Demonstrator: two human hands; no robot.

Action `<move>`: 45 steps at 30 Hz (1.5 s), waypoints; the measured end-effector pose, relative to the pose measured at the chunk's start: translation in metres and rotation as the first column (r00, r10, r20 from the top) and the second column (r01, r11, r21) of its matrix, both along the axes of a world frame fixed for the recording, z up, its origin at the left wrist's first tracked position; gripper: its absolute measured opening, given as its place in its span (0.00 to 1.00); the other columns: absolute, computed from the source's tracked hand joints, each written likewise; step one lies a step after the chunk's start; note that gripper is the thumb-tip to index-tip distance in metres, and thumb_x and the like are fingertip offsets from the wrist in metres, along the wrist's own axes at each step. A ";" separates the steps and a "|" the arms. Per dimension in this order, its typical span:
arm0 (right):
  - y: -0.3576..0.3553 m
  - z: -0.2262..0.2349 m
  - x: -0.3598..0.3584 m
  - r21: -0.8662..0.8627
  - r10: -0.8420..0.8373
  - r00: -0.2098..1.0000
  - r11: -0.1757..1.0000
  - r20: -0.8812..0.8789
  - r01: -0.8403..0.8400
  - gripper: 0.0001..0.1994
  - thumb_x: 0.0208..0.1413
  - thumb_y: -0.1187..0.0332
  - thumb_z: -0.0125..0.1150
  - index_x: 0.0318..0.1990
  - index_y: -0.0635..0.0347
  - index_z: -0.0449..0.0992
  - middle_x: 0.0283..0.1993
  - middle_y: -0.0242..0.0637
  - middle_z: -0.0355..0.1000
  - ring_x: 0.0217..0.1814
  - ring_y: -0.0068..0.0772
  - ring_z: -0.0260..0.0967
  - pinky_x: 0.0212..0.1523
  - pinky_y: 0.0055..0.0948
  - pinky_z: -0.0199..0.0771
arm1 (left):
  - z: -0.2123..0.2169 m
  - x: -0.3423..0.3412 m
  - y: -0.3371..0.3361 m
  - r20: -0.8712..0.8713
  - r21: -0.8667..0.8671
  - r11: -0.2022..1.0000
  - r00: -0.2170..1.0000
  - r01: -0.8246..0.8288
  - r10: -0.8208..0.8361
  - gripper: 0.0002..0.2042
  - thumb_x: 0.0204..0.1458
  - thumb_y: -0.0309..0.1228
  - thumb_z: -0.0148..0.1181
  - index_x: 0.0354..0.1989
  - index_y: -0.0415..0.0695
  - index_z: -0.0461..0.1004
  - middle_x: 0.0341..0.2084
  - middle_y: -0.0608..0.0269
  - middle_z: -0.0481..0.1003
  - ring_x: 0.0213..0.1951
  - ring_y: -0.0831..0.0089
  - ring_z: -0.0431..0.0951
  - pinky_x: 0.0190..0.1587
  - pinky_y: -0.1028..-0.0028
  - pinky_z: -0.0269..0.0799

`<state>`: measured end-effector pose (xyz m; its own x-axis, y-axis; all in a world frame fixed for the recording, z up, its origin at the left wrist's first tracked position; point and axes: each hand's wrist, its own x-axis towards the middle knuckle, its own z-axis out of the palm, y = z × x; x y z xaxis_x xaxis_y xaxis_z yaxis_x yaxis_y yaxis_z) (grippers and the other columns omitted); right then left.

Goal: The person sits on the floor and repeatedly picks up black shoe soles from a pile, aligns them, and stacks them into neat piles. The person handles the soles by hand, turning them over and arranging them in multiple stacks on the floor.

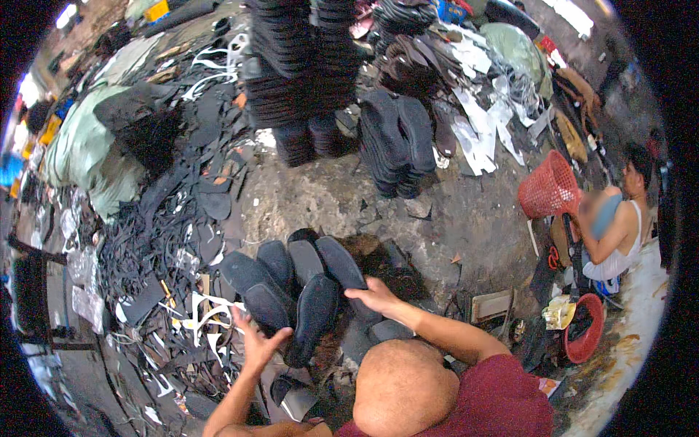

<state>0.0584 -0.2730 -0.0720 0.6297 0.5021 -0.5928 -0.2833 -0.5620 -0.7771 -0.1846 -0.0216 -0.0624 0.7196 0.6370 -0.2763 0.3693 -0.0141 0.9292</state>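
Several black soles (315, 306) overlap in a cluster before us. Just left of this cluster, our left hand (256, 348) has its fingers spread apart, while at the cluster's right edge our right hand (380, 298) touches one sole, though whether it is clamped we cannot tell. Beyond the cluster rises a tall dark stack (302, 80), with dark scraps (142, 251) to its left and a red mesh basket (546, 188) to its right.

I see the right hand (376, 298) touching the right edge of the soles (271, 304); the left hand (256, 342), fingers spread, is just beside their near left side. Beyond the soles I make out a tall stack (300, 87) and a short stack (397, 142), scraps (156, 240) to their left, and a basket (547, 186) far to their right.
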 end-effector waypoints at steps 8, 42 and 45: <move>-0.128 0.018 0.126 0.003 -0.122 0.873 0.991 0.472 0.137 0.45 0.50 0.62 0.75 0.74 0.60 0.55 0.68 0.53 0.65 0.69 0.51 0.64 0.69 0.41 0.64 | 0.047 0.064 0.074 -0.400 0.307 0.938 0.873 -0.159 0.279 0.40 0.51 0.40 0.73 0.71 0.46 0.59 0.65 0.55 0.65 0.65 0.55 0.64 0.65 0.56 0.61; -0.089 0.020 0.326 0.472 -0.801 0.581 0.573 0.147 0.670 0.37 0.61 0.43 0.61 0.70 0.59 0.65 0.71 0.39 0.66 0.72 0.40 0.61 0.70 0.46 0.57 | 0.008 0.492 -0.148 0.296 -0.196 0.951 0.939 0.239 -0.175 0.37 0.67 0.53 0.44 0.74 0.35 0.51 0.74 0.48 0.54 0.75 0.57 0.52 0.75 0.63 0.44; -0.115 0.034 0.189 0.121 -0.413 0.648 0.887 0.640 0.446 0.33 0.56 0.59 0.71 0.68 0.58 0.68 0.68 0.45 0.67 0.69 0.46 0.64 0.69 0.45 0.59 | 0.057 0.349 -0.164 0.046 0.428 0.887 0.976 0.174 -0.214 0.36 0.53 0.34 0.70 0.70 0.41 0.62 0.70 0.42 0.59 0.73 0.46 0.55 0.73 0.54 0.50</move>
